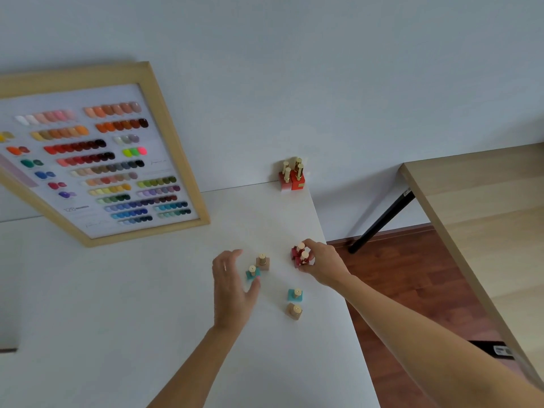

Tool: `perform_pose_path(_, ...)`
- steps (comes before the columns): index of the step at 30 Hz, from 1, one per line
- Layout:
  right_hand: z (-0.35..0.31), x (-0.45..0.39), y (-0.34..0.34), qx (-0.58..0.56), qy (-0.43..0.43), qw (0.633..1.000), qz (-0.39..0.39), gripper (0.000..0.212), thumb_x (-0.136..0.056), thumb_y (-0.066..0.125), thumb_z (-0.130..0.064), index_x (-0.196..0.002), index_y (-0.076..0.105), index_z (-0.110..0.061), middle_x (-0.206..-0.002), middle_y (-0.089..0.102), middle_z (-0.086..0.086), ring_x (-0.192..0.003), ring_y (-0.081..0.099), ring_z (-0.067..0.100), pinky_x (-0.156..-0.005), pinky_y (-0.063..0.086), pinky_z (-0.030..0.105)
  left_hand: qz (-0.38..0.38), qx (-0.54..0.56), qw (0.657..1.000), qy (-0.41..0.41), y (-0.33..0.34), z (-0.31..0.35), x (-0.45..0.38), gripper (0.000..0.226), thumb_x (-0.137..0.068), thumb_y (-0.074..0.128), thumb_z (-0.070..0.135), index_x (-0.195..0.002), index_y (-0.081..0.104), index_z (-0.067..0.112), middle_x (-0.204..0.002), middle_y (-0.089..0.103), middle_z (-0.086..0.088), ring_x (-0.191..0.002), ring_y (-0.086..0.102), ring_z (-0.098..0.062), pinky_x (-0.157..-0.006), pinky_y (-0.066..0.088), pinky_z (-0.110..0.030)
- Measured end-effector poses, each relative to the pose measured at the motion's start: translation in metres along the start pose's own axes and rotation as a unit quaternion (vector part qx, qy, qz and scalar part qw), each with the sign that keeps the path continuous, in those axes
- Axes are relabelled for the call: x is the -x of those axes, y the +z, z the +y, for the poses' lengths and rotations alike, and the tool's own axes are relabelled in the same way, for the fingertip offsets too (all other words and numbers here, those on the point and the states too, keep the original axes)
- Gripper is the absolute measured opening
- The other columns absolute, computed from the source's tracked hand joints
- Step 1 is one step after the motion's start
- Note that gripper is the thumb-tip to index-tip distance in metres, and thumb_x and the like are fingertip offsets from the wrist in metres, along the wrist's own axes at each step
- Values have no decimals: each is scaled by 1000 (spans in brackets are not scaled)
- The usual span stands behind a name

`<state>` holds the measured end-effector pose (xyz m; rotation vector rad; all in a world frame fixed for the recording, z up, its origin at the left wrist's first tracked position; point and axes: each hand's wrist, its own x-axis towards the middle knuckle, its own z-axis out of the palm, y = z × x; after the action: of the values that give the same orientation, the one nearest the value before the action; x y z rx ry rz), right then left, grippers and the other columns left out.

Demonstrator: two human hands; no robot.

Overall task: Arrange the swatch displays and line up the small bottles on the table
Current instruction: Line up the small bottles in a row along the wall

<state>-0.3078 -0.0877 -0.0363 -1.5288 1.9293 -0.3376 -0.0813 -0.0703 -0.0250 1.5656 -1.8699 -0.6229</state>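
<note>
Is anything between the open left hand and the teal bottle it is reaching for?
Nothing visible. The left hand is open right beside the teal bottle, thumb just below it. The beige bottle stands close behind the teal one, on its far side, not in the hand's path. The right hand closes its grip on the two red bottles.

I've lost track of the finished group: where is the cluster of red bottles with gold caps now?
In the head view, the red bottle cluster stands at the far right corner of the white table, against the wall, well beyond the right hand.
</note>
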Motion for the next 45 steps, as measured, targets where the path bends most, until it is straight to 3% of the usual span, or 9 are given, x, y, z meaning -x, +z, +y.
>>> perform_pose_path(2, -1, 1, -1, 3, 0, 1000, 2, 37, -77, 72, -28, -109, 54, -24, -96, 64, 4, -88, 56, 24, -73, 51, 40, 18, 29, 994, 104, -5, 13, 11, 38, -83, 65, 12, -118, 51, 16, -118, 48, -3, -113, 48, -10, -95, 47, -18)
perform_pose_path(5, 0, 5, -1, 9, 4, 1000, 4, 41, -77, 73, -28, -113, 54, -21, -99, 64, 5, -91, 56, 25, -74, 50, 38, -138, 29, 970, 198, -2, 32, 11, 32, -89, 55, 6, -115, 58, 24, -115, 53, 4, -103, 56, -4, -88, 49, -13)
perform_pose_path(8, 3, 12, -1, 18, 4, 1000, 9, 42, -77, 73, -28, -114, 54, -20, -102, 63, 6, -94, 57, 25, -75, 49, 35, -274, -37, 941, 194, 13, 41, 2, 46, -89, 56, 0, -121, 57, 33, -125, 48, 10, -110, 55, -2, -83, 43, -1)
perform_pose_path(11, 7, 19, -2, 11, 7, 1000, 7, 42, -77, 74, -27, -114, 54, -20, -102, 59, 5, -92, 54, 23, -74, 46, 33, -334, -44, 927, 167, 19, 42, -4, 40, -88, 57, 0, -119, 61, 26, -119, 55, 7, -100, 62, -6, -87, 54, -18)
perform_pose_path(17, 17, 31, 1, -12, -3, 1000, -3, 45, -76, 75, -27, -115, 55, -18, -98, 52, 0, -88, 51, 20, -74, 42, 27, -277, -32, 949, 144, 4, 33, 4, 17, -91, 56, 9, -104, 66, 14, -106, 65, 0, -93, 62, -11, -86, 53, -27)
perform_pose_path(28, 5, 36, 10, -32, -15, 999, -30, 44, -76, 74, -18, -114, 54, -15, -105, 59, 6, -94, 55, 22, -79, 47, 30, -179, -53, 981, 63, -26, 2, 18, 28, -91, 55, 5, -117, 61, 13, -114, 63, -3, -105, 60, -15, -94, 49, -22)
perform_pose_path(35, 4, 41, -9, 24, -78, 997, -15, 80, -75, 34, 18, -131, 41, -39, -118, 46, -4, -96, 55, 16, -80, 50, 26, -112, -40, 992, 50, -37, -2, -2, 47, -82, 46, -16, -112, 56, 18, -107, 57, 0, -92, 61, -11, -81, 47, -14)
perform_pose_path(41, -6, 23, -28, 66, -154, 986, -19, 36, -89, 57, 1, -108, 68, -28, -107, 62, -4, -79, 60, 8, -78, 51, 21, -185, -37, 980, 63, -33, -2, -28, 32, -88, 54, -3, -110, 63, 17, -109, 61, -1, -96, 62, -16, -87, 51, -24)
perform_pose_path(45, -16, 15, -35, 87, -170, 980, -63, 31, -89, 61, -6, -108, 68, -30, -105, 63, -5, -82, 60, 9, -70, 45, 14, -227, -40, 972, 41, -29, -6, -34, 24, -87, 60, 5, -108, 66, 16, -102, 64, -4, -93, 62, -19, -85, 51, -29)
